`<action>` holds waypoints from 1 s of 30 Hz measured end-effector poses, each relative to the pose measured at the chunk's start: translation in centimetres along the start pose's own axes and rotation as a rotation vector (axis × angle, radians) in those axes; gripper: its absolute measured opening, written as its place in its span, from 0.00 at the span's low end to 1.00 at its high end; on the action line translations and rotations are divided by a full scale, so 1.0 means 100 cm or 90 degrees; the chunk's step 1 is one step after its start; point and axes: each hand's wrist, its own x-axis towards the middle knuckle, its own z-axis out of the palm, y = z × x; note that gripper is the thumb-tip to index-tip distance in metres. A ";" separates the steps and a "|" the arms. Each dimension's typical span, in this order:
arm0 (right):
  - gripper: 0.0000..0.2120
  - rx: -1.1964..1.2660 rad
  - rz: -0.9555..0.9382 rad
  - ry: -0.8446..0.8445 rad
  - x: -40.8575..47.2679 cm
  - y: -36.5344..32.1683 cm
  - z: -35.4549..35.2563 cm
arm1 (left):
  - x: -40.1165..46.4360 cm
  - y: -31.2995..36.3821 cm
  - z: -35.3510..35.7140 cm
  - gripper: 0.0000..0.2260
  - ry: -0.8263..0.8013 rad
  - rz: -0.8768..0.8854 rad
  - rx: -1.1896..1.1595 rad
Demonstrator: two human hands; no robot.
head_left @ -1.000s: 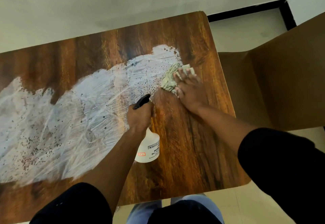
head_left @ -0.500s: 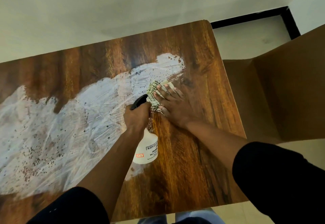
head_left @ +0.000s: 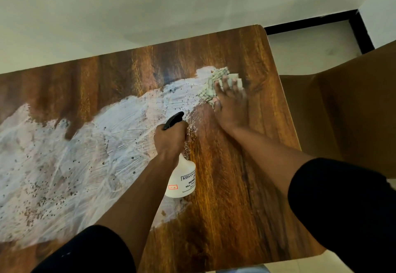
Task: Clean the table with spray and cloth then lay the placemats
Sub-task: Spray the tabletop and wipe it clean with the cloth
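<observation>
Now: right hand [head_left: 232, 106] flat on the cloth [head_left: 211, 88], fingers straight and slightly spread, pressing it onto the wooden table [head_left: 231, 208] near the far right corner. Cloth pale green and crumpled, peeking out ahead of the fingertips and to their left, right at the far end of the white smear [head_left: 85, 165]. Left hand [head_left: 170, 142] curled round the neck of the spray bottle [head_left: 182, 178], fingers closed tight about it just under the black trigger head. Bottle white, labelled, held over the middle of the tabletop at the smear's right edge; resting on the wood or lifted, cannot tell. Smear streaked and speckled with dark specks, covering the table's left half. Brown chair [head_left: 353, 105] just beside the table's right edge. Black sleeves on both upper arms.
</observation>
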 end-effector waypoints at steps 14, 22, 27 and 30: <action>0.27 0.010 -0.009 0.020 0.063 0.033 -0.012 | 0.023 0.010 -0.004 0.24 0.003 0.025 -0.028; 0.30 -0.001 -0.019 -0.019 0.054 -0.028 0.009 | 0.027 0.011 -0.004 0.08 0.037 0.007 -0.008; 0.27 -0.009 -0.268 -0.117 0.046 -0.030 0.016 | 0.029 0.015 -0.002 0.10 0.032 0.012 -0.010; 0.27 -0.013 -0.254 -0.103 0.071 -0.007 0.009 | 0.030 0.015 -0.004 0.11 0.013 0.009 -0.018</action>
